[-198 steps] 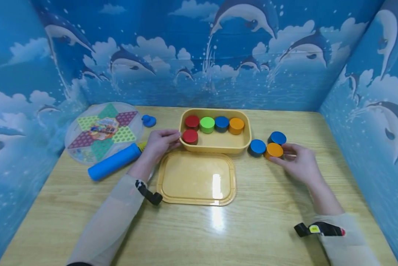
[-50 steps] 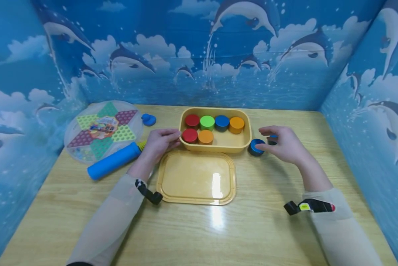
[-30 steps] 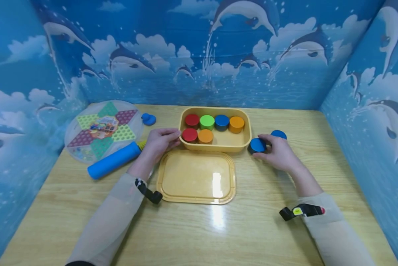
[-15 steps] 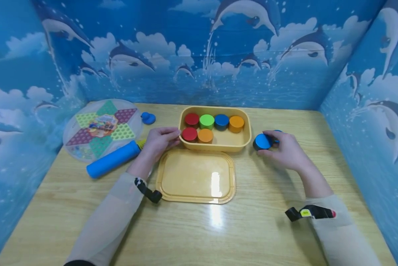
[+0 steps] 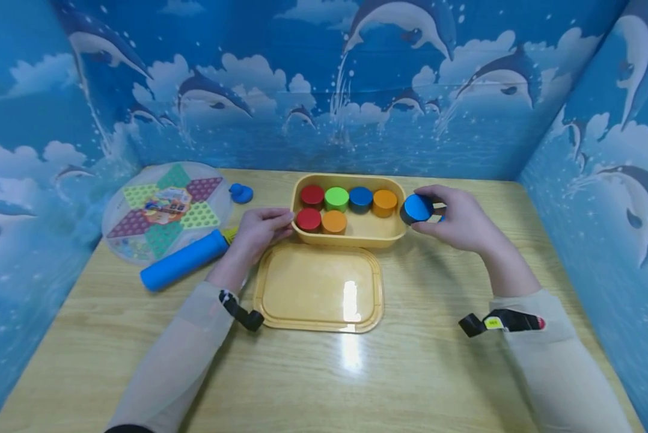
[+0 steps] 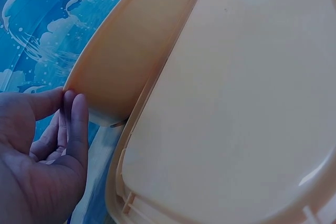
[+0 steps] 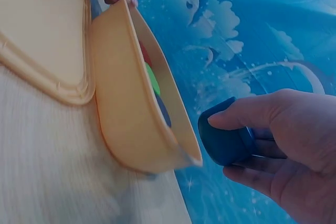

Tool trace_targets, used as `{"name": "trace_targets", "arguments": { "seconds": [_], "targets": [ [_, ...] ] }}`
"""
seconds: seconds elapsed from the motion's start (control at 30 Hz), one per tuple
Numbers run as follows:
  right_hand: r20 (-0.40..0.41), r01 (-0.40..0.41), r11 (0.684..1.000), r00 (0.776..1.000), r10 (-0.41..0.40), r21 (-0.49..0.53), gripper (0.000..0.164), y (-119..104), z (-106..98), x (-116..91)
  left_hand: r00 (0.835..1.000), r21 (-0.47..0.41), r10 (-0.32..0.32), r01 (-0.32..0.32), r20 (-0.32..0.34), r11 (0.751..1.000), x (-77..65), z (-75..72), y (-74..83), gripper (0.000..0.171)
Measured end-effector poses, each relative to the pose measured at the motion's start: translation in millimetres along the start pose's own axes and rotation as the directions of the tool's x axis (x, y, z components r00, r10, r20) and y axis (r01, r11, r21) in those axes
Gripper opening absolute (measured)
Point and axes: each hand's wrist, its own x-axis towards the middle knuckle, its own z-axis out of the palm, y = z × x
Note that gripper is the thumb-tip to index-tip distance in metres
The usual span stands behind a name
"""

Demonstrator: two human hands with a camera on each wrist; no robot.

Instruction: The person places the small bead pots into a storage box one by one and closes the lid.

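Nearest the viewer, the left sleeve [image 5: 167, 355] and the right sleeve [image 5: 556, 367] are slanting inward over the table [image 5: 410, 373]. A yellow lid [image 5: 318, 294] is lying flat between the wrists, to the right of the left one. Left of the left hand [image 5: 259, 233], a blue tube [image 5: 186, 261] is lying aslant, its yellow end partly hidden by that arm. The left hand is pinching the near-left rim of a yellow box [image 5: 351, 242]; the right hand [image 5: 459, 221] is holding a blue cylinder [image 5: 417, 208] between thumb and fingertips, just beside the box's right rim, which is standing between cylinder and interior. The right hand is hiding most of a second blue cylinder [image 5: 441, 219]. Between the hands, six coloured pieces [image 5: 334, 222] are sitting in two rows inside the box. Beyond the left hand, a star-patterned disc [image 5: 167, 210] and a blue duck [image 5: 241, 193] are resting; farthest, a dolphin backdrop [image 5: 302, 60] is rising behind both hands.
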Motion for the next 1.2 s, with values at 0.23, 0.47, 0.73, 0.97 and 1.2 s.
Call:
{"name": "trace_targets", "arguments": {
  "seconds": [0.23,0.47,0.73,0.97,1.2],
  "targets": [
    [0.097,0.055,0.998,0.994,-0.057,0.022,0.064,-13,14,27,1.0,0.003,-0.003,0.003,-0.004,1.0,1.3,-0.1,-0.6,0.032],
    [0.227,0.125,0.991,0.967,-0.114,-0.038,0.065,-16,30,52,1.0,-0.017,0.005,-0.005,0.011,1.0,3.0,-1.3,-3.1,0.032],
    [0.319,0.117,0.992,0.943,-0.099,-0.038,0.064,-19,47,71,1.0,-0.023,0.006,-0.006,0.008,1.0,4.7,-2.0,-3.9,0.031],
    [0.37,0.21,0.973,0.915,-0.16,-0.098,0.056,-15,61,80,1.0,-0.024,0.007,-0.007,0.008,1.0,5.5,-1.9,-4.1,0.031],
    [0.373,0.217,0.969,0.914,-0.16,-0.116,0.056,-11,69,86,1.0,-0.014,0.006,-0.006,0.006,1.0,5.3,-1.9,-3.7,0.032]
  ]
}}
